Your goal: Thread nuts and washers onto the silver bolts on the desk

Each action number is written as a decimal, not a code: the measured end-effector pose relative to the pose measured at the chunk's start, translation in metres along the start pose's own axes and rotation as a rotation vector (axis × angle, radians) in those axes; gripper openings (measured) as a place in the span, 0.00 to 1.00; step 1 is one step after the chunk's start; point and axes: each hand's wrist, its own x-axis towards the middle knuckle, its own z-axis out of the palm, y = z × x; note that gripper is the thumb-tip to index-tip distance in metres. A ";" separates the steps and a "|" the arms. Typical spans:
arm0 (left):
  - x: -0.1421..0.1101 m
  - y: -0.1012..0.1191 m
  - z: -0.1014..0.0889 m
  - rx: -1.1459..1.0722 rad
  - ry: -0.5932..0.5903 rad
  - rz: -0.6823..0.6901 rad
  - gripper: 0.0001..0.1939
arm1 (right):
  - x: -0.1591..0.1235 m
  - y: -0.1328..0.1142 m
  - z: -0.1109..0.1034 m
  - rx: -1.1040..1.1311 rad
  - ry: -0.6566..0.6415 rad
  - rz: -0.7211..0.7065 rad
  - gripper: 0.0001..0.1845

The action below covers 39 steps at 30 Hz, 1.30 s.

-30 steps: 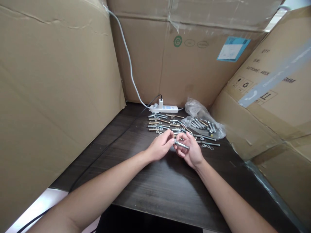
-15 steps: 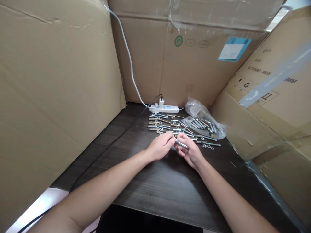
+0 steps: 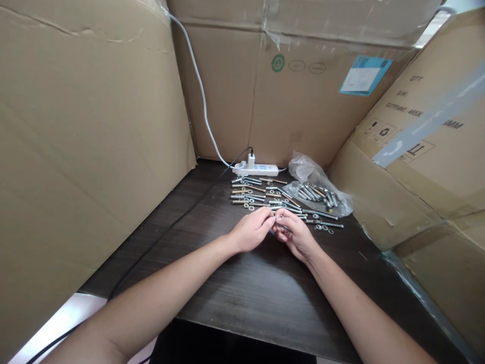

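Observation:
Over the dark table, my left hand (image 3: 250,230) and my right hand (image 3: 297,233) meet with their fingertips together. Between them is a metal expansion bolt (image 3: 285,227), mostly covered by the fingers of my right hand, which is closed around it. My left thumb and fingers are pinched at the bolt's left end; any small part there is hidden. Just beyond my hands lie rows of loose bolts and sleeves (image 3: 257,190), silver and brass-coloured. Several nuts and washers are scattered among them, including a nut (image 3: 319,227) and a thin ring (image 3: 331,231) to the right.
A clear plastic bag (image 3: 308,169) with several assembled bolts (image 3: 318,194) lies at the back right. Behind the rows is a white power strip (image 3: 267,170) with a plug. A black cable (image 3: 162,235) crosses the table's left side. Cardboard boxes (image 3: 227,91) wall in three sides.
My right fingers have closed further over the bolt, so less of its shaft shows now. Both hands stay in nearly the same place.

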 end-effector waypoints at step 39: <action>0.002 -0.001 0.000 0.017 0.064 -0.032 0.10 | 0.001 0.003 -0.004 0.015 -0.049 0.027 0.12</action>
